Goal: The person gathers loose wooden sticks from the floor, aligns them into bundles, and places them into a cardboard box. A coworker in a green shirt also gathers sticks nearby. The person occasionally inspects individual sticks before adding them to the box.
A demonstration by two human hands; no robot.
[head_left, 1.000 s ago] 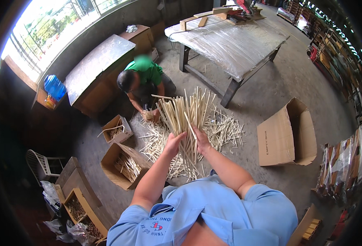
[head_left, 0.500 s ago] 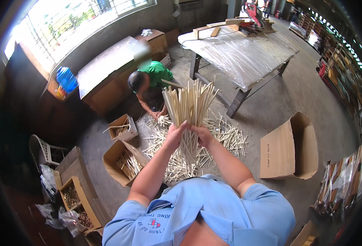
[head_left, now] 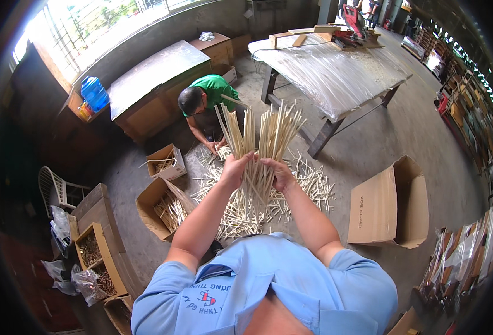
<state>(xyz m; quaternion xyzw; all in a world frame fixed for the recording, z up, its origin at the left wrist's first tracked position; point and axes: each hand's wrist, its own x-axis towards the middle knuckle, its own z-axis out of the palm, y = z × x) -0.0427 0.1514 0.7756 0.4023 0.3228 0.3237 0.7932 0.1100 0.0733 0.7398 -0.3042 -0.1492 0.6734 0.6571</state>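
Thin pale wooden sticks [head_left: 275,134] stand roughly upright between my two hands in a thick bundle, fanned out at the top. A gap parts its upper ends into a smaller left portion [head_left: 238,137] and a larger right one. My left hand [head_left: 236,170] is closed around the left portion. Wrapped about the right portion is my right hand [head_left: 281,174], its thumb pointing inward. The lower ends hang over a loose pile of the same sticks [head_left: 241,215] on the floor.
A person in a green shirt [head_left: 216,86] crouches beyond the pile, hands at its far left edge. Boxes of sticks [head_left: 152,215] stand left; an open cardboard box [head_left: 372,215] lies right. Farther back is a plastic-covered table [head_left: 336,72] with a red power saw [head_left: 353,25].
The bundle's top has spread apart into two portions, the right one tilting further right. My hands remain closed on the sticks. The view has shifted slightly.
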